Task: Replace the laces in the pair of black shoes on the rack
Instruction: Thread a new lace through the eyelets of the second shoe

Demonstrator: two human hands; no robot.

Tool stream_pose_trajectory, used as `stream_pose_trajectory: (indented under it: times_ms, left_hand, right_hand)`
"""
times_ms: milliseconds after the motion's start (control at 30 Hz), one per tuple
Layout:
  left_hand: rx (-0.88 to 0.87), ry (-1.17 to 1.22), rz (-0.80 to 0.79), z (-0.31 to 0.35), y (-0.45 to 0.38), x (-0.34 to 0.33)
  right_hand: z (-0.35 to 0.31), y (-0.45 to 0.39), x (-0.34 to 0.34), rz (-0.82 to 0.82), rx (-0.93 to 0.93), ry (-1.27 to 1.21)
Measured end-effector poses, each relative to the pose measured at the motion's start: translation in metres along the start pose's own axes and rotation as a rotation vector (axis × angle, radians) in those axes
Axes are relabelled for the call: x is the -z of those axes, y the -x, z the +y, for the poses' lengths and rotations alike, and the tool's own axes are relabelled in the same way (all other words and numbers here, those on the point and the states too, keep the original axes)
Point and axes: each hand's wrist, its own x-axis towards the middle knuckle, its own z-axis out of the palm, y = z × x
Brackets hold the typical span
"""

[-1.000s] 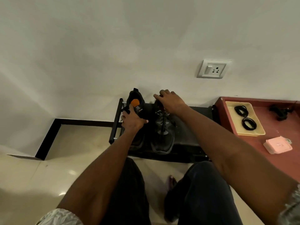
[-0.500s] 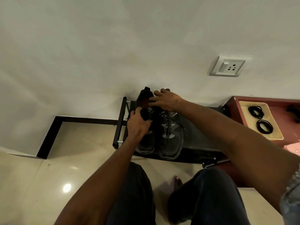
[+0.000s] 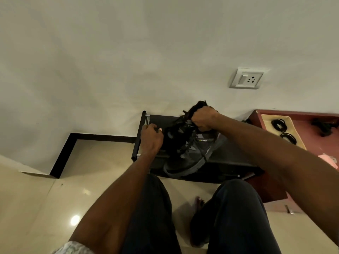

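while the right hand (image 3: 203,118) grips both black shoes (image 3: 190,149) by the collars | left hand (image 3: 151,138) curled, contents unclear | tilted pair could slip, dangling laces (image 3: 202,153) may snag the rack (image 3: 140,136)

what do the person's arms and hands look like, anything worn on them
Both forearms are bare, and no ring, watch or glove shows on the left hand or the right hand. A pale patterned short sleeve shows at the bottom edge on the left arm. The right arm's sleeve is out of frame. A thumbnail on the left hand looks light pink.
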Motion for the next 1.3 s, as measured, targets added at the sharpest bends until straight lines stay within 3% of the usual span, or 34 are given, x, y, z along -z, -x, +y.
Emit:
stream_pose_trajectory:
  times_ms: [167, 367, 567, 800, 933, 1100, 1300]
  left_hand:
    - [0.01, 0.006, 0.041, 0.019, 0.034, 0.014]
    - [-0.068, 0.1, -0.13, 0.022, 0.069, 0.014]
    - [-0.009, 0.103, -0.207, 0.0, 0.055, 0.02]
    - [0.058, -0.004, -0.195, -0.007, 0.009, 0.023]
    - [0.097, -0.055, -0.178, -0.016, -0.004, 0.015]
    - [0.067, -0.194, -0.122, -0.015, 0.006, 0.008]
    - [0.059, -0.201, -0.116, -0.017, 0.006, 0.01]
  right_hand:
    - [-0.034, 0.052, -0.009, 0.009, -0.25, -0.285]
    - [-0.098, 0.065, -0.008, 0.197, -0.684, -0.937]
    - [-0.146, 0.029, 0.003, 0.288, -0.919, -1.292]
    - [-0.155, -0.02, 0.011, 0.273, -0.961, -1.395]
    - [-0.156, -0.031, 0.003, 0.213, -0.873, -1.405]
    - [-0.126, -0.02, -0.002, 0.111, -0.781, -1.685]
    - [-0.129, -0.017, -0.018, 0.181, -0.782, -1.512]
